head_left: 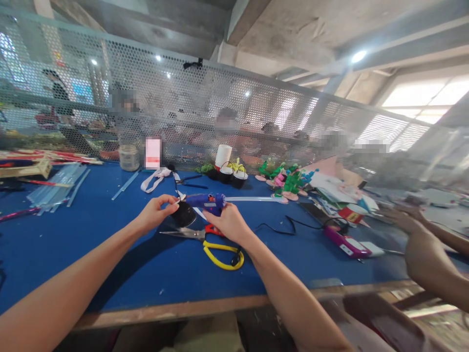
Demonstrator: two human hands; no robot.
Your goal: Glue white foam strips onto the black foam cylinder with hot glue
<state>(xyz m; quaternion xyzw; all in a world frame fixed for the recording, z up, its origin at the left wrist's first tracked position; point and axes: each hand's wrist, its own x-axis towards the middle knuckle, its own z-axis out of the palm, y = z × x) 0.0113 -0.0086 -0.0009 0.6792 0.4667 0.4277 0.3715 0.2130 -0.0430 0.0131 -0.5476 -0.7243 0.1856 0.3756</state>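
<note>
My right hand (231, 224) is wrapped round the handle of a blue glue gun (205, 201). A long clear glue stick (252, 199) juts out of the gun's back end to the right. The nozzle points left, at a small black cup-shaped piece (183, 215). My left hand (157, 213) pinches this piece at its upper left edge, close to the nozzle tip. Below both hands lie scissors (223, 253) with yellow and red handles, blades pointing left. Behind the gun are a white ribbon loop (154, 181) and a dark slim tool (194, 184).
Loose glue sticks (60, 186) lie at left near a glass jar (129, 157). Small black-and-white buckets (239, 177) and green figures (292, 183) stand behind. A purple glue gun (346, 243) lies right, near a co-worker's arm (428, 249). A perforated screen (256, 112) borders the blue table (120, 288).
</note>
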